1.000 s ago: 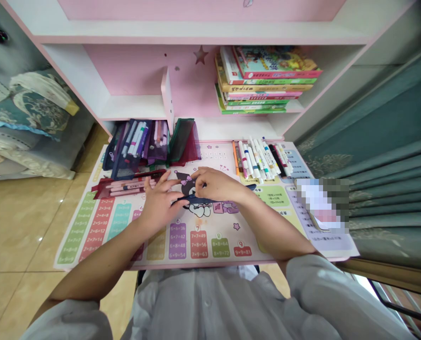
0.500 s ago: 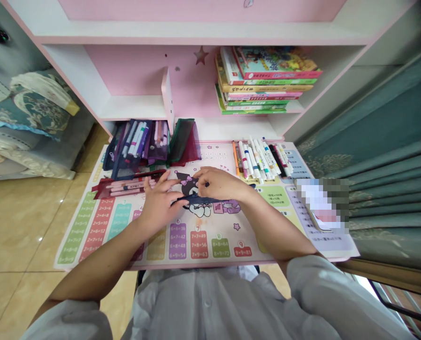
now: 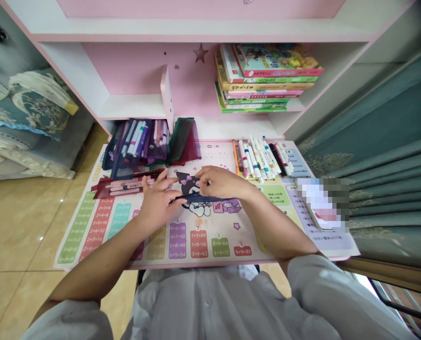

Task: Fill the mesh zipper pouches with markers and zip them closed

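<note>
Between my hands, a dark blue mesh pouch (image 3: 212, 198) is held above the desk mat, seen nearly edge-on. My left hand (image 3: 158, 200) pinches its left end between thumb and forefinger, with the other fingers spread. My right hand (image 3: 220, 183) has its fingers curled down on the pouch's upper edge; the fingertips are partly hidden. Beyond my left hand lies a red mesh pouch (image 3: 102, 188) with pink-barrelled pens (image 3: 125, 187) in it. Farther back sit several blue and purple mesh pouches (image 3: 130, 163) filled with markers, beside green and dark red pouches (image 3: 185, 141) that look flat.
Loose markers (image 3: 262, 158) lie in a group at the back right of the desk. A phone (image 3: 311, 198), partly blurred out, rests at the right edge. Stacked books (image 3: 267, 87) fill the shelf's right side. The desk mat (image 3: 219, 264) bears printed multiplication tables. A curtain (image 3: 387, 156) hangs at right.
My right hand has shifted very slightly right along the pouch's edge. The pouch's left end now shows a little more beside my left thumb. Everything else stays where it was.
</note>
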Tool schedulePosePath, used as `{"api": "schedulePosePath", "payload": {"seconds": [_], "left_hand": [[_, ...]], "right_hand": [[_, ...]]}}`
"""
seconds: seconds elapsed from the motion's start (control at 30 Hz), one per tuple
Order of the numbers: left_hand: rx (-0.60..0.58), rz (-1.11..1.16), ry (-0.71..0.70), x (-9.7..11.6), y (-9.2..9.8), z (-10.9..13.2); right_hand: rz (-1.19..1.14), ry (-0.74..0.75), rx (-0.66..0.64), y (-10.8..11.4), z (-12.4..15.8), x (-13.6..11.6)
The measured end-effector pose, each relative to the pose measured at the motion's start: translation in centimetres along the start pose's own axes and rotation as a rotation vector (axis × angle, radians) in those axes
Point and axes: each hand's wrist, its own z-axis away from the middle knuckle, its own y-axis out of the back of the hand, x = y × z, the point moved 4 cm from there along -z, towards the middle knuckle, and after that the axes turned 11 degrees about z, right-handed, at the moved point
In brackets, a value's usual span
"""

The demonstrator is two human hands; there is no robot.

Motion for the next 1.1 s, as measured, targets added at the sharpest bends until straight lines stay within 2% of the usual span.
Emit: {"api": "schedulePosePath", "payload": {"seconds": [0.27,0.7,1.1], "left_hand": [[0.028,0.000,0.022,0.1,0.4,-0.2],[-0.026,-0.012,0.062,0.0,0.8,-0.4],[-0.017,-0.033,0.069,-0.7,1.1,-0.3]], "right_hand": [[0.032,-0.015,-0.009,0.5,0.2,0.3],[0.063,-0.033,-0.021,0.7,0.3,0.8],[0.066,-0.050,-0.029,0.9,0.4,1.4]]}}
